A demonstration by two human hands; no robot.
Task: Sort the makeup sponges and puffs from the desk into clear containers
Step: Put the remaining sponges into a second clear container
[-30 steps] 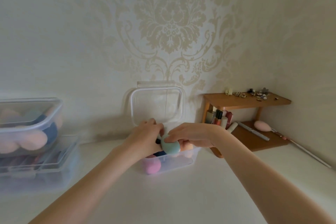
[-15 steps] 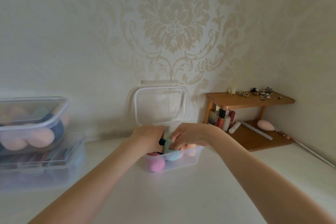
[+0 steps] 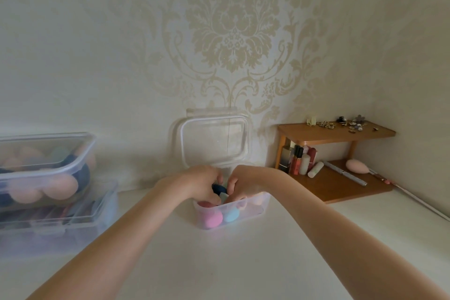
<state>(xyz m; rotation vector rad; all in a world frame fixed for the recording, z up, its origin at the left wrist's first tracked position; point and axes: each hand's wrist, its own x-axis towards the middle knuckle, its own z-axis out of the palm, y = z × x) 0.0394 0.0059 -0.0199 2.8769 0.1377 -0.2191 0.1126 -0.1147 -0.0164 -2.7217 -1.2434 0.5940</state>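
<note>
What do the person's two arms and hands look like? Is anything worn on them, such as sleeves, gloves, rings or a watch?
Both forearms are bare as far as the picture shows; no sleeves appear. The left hand and the right hand wear no gloves. No watch or bracelet shows on either wrist, and no ring can be seen, though the fingers are partly hidden.

I see both bare arms reach forward and come close together, with my left hand (image 3: 202, 184) and my right hand (image 3: 246, 181) almost touching, knuckles up, fingers curled down, though I cannot tell what they hold.
</note>
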